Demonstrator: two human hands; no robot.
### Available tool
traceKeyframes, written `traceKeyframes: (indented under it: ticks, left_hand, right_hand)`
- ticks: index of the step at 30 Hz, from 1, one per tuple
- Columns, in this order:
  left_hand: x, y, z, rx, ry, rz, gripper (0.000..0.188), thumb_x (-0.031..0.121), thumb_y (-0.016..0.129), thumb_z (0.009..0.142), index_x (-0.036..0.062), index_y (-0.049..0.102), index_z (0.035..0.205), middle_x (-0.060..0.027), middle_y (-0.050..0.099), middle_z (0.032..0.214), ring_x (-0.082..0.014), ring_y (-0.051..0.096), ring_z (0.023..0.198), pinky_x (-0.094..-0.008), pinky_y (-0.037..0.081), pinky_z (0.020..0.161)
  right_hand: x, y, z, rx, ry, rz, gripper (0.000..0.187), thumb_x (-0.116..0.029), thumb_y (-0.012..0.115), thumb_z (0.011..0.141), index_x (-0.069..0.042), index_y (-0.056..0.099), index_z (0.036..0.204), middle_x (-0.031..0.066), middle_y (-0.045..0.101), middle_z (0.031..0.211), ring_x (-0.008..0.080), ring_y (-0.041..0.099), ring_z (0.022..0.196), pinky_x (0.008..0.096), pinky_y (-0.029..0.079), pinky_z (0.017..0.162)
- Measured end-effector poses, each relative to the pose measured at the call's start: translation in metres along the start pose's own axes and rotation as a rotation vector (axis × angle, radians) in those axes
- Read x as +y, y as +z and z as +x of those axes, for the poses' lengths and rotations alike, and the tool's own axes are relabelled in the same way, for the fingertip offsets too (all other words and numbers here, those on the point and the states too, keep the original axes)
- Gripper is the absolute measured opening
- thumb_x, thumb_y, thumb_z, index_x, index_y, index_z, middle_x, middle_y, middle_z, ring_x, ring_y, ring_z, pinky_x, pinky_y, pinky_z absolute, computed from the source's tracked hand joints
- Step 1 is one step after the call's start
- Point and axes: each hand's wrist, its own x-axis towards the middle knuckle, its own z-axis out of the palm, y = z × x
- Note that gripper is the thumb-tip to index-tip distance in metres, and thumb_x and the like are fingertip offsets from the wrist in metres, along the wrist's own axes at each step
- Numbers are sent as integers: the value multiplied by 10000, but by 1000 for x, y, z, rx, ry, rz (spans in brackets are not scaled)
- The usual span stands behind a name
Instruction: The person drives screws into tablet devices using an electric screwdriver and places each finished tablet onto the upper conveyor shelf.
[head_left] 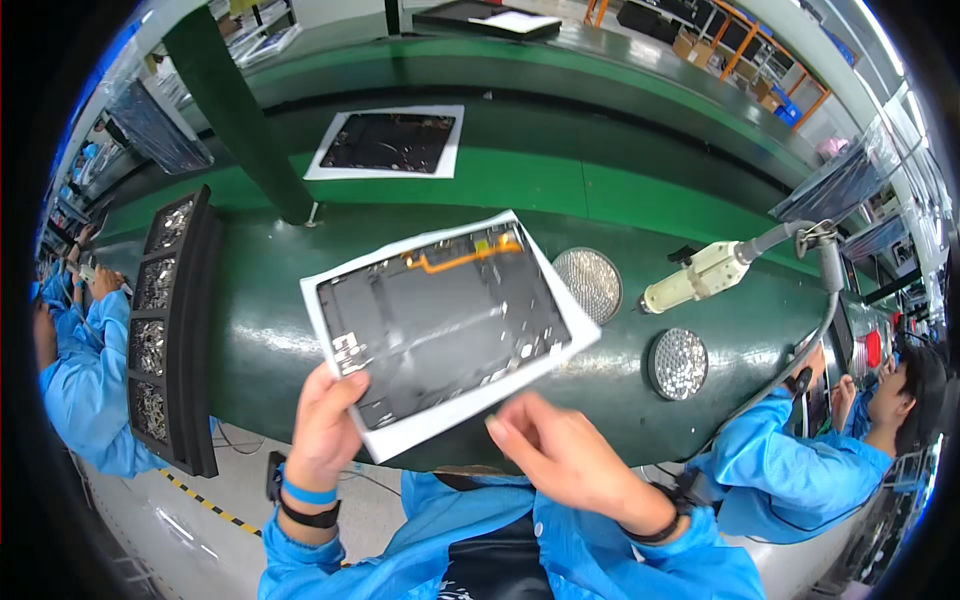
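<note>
My left hand (328, 415) grips the near left corner of a black tablet-like housing (440, 320) and the white sheet (405, 438) under it, thumb on top. The housing lies tilted over the green table; an orange ribbon cable (465, 258) runs along its far edge, and small metal parts dot its rim. Just off the near edge of the sheet, my right hand (570, 455) hangs with curled fingers and thumb drawn together. Whether something small sits between them is hidden. The right hand does not appear to touch the housing.
Two round dishes of small metal pieces (588, 283) (679, 364) stand right, beside a pale green electric screwdriver (695, 278) on a hanging arm. A black compartment tray (175, 330) of metal parts stands left. Behind lies another black housing (388, 143). Co-workers (800, 460) sit on both sides.
</note>
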Motion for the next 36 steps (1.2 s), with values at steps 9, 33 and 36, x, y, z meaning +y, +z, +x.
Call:
traceKeyframes:
  ticks: [9, 33, 36]
  left_hand:
    - [-33, 5, -17, -233, -510, -22, 286, 28, 616, 1040, -74, 633, 1307, -120, 735, 1224, -168, 712, 1092, -334, 577, 950]
    - [-67, 65, 27, -47, 300, 1726, 375, 48, 732, 952, -35, 665, 1311, -173, 577, 1088, -359, 622, 966, -440, 528, 778]
    - [-62, 82, 33, -30, 402, 1811, 377, 21, 749, 907, -40, 678, 1273, -172, 575, 1087, -361, 603, 978, -437, 517, 808]
  right_hand:
    - [39, -65, -69, 253, -20, -109, 167, -143, 750, 1001, -30, 648, 931, 90, 635, 723, 192, 606, 552, 335, 482, 539]
    - [139, -53, -27, 577, 164, -908, 202, -135, 755, 940, -59, 570, 910, 90, 592, 816, 286, 670, 712, 414, 533, 570]
    - [117, -69, -22, 858, 38, -693, 453, -180, 848, 884, 32, 599, 1198, 140, 564, 952, 331, 584, 832, 425, 495, 721]
